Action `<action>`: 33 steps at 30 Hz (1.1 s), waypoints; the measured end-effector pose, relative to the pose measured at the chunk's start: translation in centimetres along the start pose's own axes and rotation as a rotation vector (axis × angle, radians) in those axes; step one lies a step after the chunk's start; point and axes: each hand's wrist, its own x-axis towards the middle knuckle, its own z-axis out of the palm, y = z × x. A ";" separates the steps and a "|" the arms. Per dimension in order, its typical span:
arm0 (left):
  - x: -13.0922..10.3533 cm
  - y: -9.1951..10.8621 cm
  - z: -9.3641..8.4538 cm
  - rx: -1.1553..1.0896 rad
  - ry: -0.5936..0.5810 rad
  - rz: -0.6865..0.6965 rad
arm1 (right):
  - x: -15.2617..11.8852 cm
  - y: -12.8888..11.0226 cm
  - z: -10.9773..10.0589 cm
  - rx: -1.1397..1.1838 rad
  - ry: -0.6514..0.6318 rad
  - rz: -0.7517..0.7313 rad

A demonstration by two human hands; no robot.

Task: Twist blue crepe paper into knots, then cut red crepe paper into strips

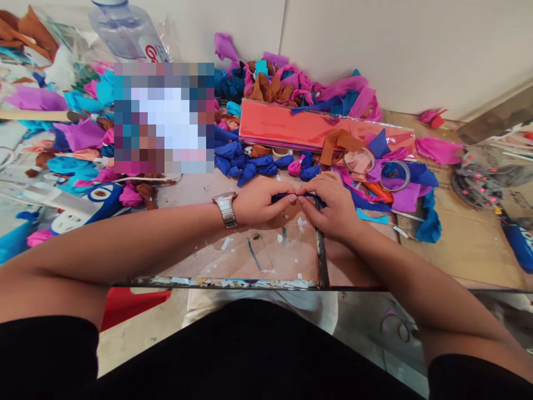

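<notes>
Near the middle of the worktable [270, 261], my left hand [266, 201] and my right hand [331, 205] meet at their fingertips. Both pinch a narrow dark blue strip [306, 199], which looks like fabric or paper; part of it is hidden by the fingers. A metal watch is on my left wrist. Just behind the hands lie knotted dark blue pieces [250, 165]. Behind these is a long red sheet pack [316, 130] in clear plastic. Two tape rolls [395, 176] lie among coloured scraps to the right of my right hand.
A large plastic bottle [129, 33] stands at the back left, with heaps of coloured pieces [83, 133] and a blue and white tool [89, 208] nearer. Cardboard [453, 239] and a dark wire bundle [478, 180] lie right. The table's front edge is before my body.
</notes>
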 end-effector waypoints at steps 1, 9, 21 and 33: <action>0.0 0.0 0.0 0.015 0.001 0.001 | 0.0 0.0 0.0 0.005 -0.004 0.000; -0.1 0.1 0.0 0.086 -0.019 -0.010 | 0.0 -0.1 0.1 0.027 -0.031 -0.001; -0.1 0.1 0.0 0.107 -0.032 0.002 | 0.0 0.2 0.3 0.093 -0.061 0.004; -0.1 0.2 0.0 0.090 -0.035 0.016 | 0.0 0.2 0.3 0.087 -0.135 0.053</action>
